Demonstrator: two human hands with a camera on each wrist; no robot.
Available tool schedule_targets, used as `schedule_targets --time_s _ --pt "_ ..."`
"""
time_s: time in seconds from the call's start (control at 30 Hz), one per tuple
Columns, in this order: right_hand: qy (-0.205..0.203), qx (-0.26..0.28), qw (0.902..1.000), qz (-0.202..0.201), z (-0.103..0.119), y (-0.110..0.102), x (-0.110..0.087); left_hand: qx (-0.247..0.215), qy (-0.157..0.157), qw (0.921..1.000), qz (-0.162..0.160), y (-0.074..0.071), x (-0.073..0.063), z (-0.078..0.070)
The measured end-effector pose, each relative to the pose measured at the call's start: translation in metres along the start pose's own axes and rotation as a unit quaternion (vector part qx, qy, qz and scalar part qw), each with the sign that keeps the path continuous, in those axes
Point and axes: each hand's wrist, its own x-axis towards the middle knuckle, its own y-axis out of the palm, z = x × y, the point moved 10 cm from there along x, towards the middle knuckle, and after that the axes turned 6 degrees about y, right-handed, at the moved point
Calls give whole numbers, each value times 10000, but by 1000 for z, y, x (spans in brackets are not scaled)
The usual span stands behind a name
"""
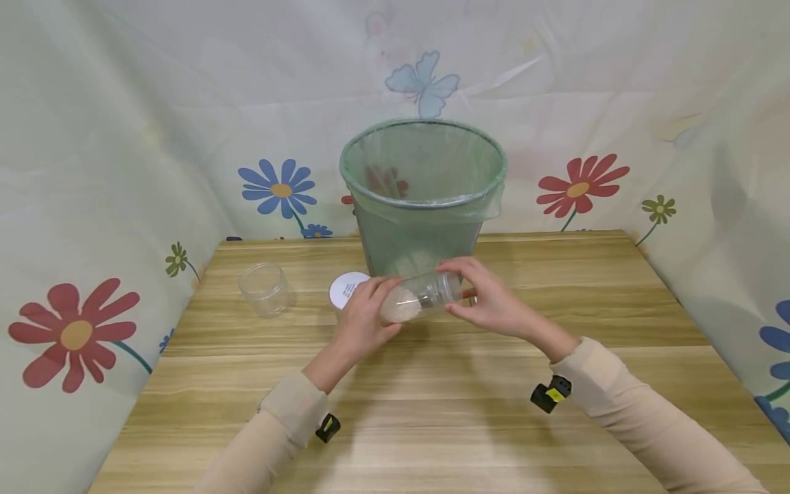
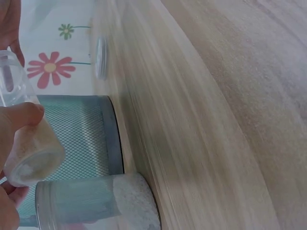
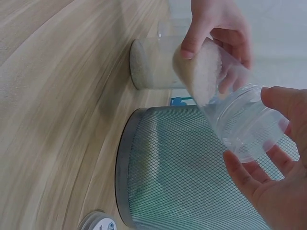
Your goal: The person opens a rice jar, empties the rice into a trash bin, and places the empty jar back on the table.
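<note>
Both hands hold one clear plastic jar [image 1: 428, 288] with white grains in it, tilted on its side in front of a mesh bin. My left hand [image 1: 365, 317] grips its base end, where the grains have gathered. Around the threaded mouth end are the thumb and fingers of my right hand [image 1: 494, 302]. Just behind the left hand is a round white top with printed text [image 1: 348, 288]. Below it, in the right wrist view, a second clear jar [image 3: 153, 67] stands with grains at its bottom.
The mesh bin [image 1: 395, 240], lined with a green bag [image 1: 426, 209], stands at the back of the wooden table [image 1: 432, 425]. An empty clear jar [image 1: 265, 291] is at the left. A small round lid [image 3: 99, 222] lies beside the bin. Printed sheeting [image 1: 185, 123] encloses the table.
</note>
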Motion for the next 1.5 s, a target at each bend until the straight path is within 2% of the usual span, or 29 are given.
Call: schedule_targets --time_s 0.17,0.57,1.0,1.17,1.5 --pt "73 55 9999 65 -2 1 -1 9 137 9999 -79 -3 0 -3" --pt "-27 -130 9994 -325 -9 -14 -4 -60 80 9995 -309 -13 0 -2" --pt "223 -663 9974 -167 -40 -19 -11 -142 128 9982 -562 -22 -7 -1" --pt "317 -821 9960 -133 -51 -22 -14 -150 3 9977 -663 -27 -11 2" --pt "441 -1322 9899 -263 -74 -26 -19 -151 -199 9977 -636 -36 -15 5"
